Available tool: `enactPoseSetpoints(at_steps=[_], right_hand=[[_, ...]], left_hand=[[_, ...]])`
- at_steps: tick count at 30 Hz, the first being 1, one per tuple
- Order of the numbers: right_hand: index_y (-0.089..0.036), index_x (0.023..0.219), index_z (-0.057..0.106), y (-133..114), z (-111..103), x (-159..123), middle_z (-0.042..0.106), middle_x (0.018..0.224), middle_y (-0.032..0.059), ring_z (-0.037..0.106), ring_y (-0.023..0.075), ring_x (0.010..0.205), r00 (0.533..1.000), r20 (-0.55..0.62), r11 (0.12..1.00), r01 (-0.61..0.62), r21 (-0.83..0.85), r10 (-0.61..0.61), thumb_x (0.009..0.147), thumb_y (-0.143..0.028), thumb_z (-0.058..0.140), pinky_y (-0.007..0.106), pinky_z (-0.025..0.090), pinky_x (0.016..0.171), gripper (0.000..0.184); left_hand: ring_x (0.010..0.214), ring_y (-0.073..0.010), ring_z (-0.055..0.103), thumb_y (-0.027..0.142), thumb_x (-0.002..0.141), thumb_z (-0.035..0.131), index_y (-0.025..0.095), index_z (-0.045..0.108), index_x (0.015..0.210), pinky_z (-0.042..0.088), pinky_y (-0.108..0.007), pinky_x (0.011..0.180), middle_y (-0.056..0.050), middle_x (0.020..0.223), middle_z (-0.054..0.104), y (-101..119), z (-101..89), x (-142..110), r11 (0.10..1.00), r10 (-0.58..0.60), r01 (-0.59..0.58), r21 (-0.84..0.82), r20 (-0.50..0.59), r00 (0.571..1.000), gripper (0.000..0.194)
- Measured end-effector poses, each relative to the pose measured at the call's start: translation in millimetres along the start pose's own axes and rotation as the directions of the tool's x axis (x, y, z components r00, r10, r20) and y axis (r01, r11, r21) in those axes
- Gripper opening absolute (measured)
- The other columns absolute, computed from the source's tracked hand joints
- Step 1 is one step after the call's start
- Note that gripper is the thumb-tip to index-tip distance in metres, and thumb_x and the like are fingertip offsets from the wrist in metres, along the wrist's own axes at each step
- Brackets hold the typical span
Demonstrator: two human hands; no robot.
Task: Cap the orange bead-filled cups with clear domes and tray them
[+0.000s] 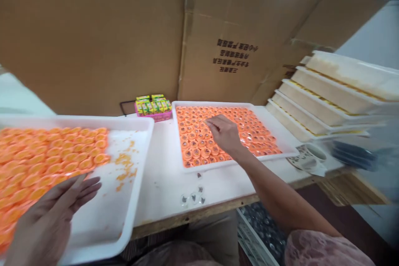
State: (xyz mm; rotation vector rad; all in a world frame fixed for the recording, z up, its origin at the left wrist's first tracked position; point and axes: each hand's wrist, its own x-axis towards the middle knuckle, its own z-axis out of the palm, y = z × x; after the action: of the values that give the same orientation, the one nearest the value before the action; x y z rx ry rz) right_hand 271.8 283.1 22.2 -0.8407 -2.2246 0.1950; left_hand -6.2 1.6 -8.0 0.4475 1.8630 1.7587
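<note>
My left hand (pixel 59 212) is over the front of the left white tray (pixel 144 162), fingers stretched out and nothing visible in them. Beside it are rows of small orange round pieces (pixel 54 160) with yellowish hollow centres. Above the right white tray (pixel 183 169) my right hand (pixel 225 133) is closed with fingertips pinched; whatever they hold is hidden. That tray is packed with orange pieces (pixel 199 143) that have dark-patterned discs in their centres. Several loose clear discs with dark prints (pixel 193 198) lie on the table in front of it.
A pink basket (pixel 156 116) of small yellow-green packs stands between the trays at the back. Stacked white trays (pixel 327 95) rise at the right, near a tape roll (pixel 307 158). Cardboard (pixel 124 41) walls the back. Below the table edge is a crate of dark, shiny contents (pixel 264 228).
</note>
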Motion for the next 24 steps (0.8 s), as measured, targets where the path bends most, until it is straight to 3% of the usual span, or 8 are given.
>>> enactPoseSetpoints(at_steps=[3,6,9,12,17,21,24], right_hand=[[-0.02,0.089,0.068,-83,37,1,0.066,0.085,0.0038,0.061,0.0148,0.08,0.981,0.091,0.945,0.14,0.297,-0.174,0.089,-0.025,0.05,0.026,0.047,0.074,0.018],[-0.02,0.091,0.068,-144,65,-1,0.067,0.086,0.0048,0.062,0.0153,0.08,0.926,0.233,0.866,0.159,0.474,-0.297,0.09,-0.024,0.049,0.027,0.048,0.073,0.02],[-0.019,0.091,0.069,-184,97,2,0.067,0.088,0.0058,0.062,0.0164,0.082,0.82,0.401,0.835,0.159,0.527,-0.409,0.089,-0.022,0.05,0.028,0.047,0.074,0.019],[-0.017,0.092,0.068,-209,137,12,0.067,0.092,0.0067,0.062,0.0174,0.086,0.719,0.544,0.865,0.161,0.475,-0.432,0.087,-0.019,0.054,0.029,0.046,0.078,0.016],[-0.016,0.105,0.063,-230,195,39,0.062,0.105,0.0098,0.059,0.0197,0.096,0.652,0.69,0.95,0.206,0.237,-0.313,0.085,-0.027,0.057,0.029,0.043,0.081,0.024],[-0.014,0.096,0.064,-238,220,48,0.061,0.101,0.0115,0.059,0.0234,0.091,0.599,0.757,0.961,0.235,0.146,-0.261,0.075,-0.038,0.067,0.031,0.043,0.076,0.033],[-0.015,0.094,0.063,-238,229,45,0.061,0.101,0.0097,0.058,0.0223,0.09,0.601,0.759,0.961,0.249,0.119,-0.25,0.075,-0.038,0.065,0.029,0.042,0.074,0.03]], left_hand=[[0.079,-0.0204,0.066,0.038,0.061,0.078,0.021,0.067,0.078,0.054,-0.032,0.077,-0.002,0.08,0.071,14,-12.8,-3,0.977,-0.071,0.064,-0.202,-0.03,0.997,0.026],[0.08,-0.0191,0.066,0.032,0.066,0.075,0.019,0.067,0.084,0.054,-0.029,0.074,-0.003,0.085,0.071,31,-31.1,1,0.955,0.062,-0.099,-0.28,-0.137,0.989,0.023],[0.079,-0.0183,0.066,0.029,0.07,0.071,0.017,0.065,0.086,0.053,-0.028,0.073,-0.004,0.084,0.07,34,-54.0,9,0.935,0.171,-0.244,-0.255,-0.278,0.945,0.02],[0.076,-0.0173,0.066,0.03,0.07,0.071,0.016,0.064,0.086,0.053,-0.029,0.072,-0.004,0.083,0.069,21,-68.0,16,0.94,0.139,-0.233,-0.25,-0.344,0.929,0.023],[0.079,-0.0176,0.065,0.035,0.073,0.068,0.017,0.063,0.092,0.052,-0.032,0.075,-0.005,0.09,0.068,3,-66.6,19,0.946,0.147,-0.232,-0.225,-0.338,0.93,0.027],[0.081,-0.0179,0.064,0.038,0.074,0.068,0.017,0.063,0.093,0.052,-0.031,0.075,-0.005,0.089,0.067,3,-66.4,21,0.962,0.125,-0.186,-0.202,-0.282,0.951,0.029],[0.078,-0.0181,0.064,0.039,0.072,0.069,0.016,0.064,0.092,0.052,-0.031,0.074,-0.005,0.087,0.068,3,-68.3,22,0.964,0.113,-0.166,-0.206,-0.246,0.963,0.031]])
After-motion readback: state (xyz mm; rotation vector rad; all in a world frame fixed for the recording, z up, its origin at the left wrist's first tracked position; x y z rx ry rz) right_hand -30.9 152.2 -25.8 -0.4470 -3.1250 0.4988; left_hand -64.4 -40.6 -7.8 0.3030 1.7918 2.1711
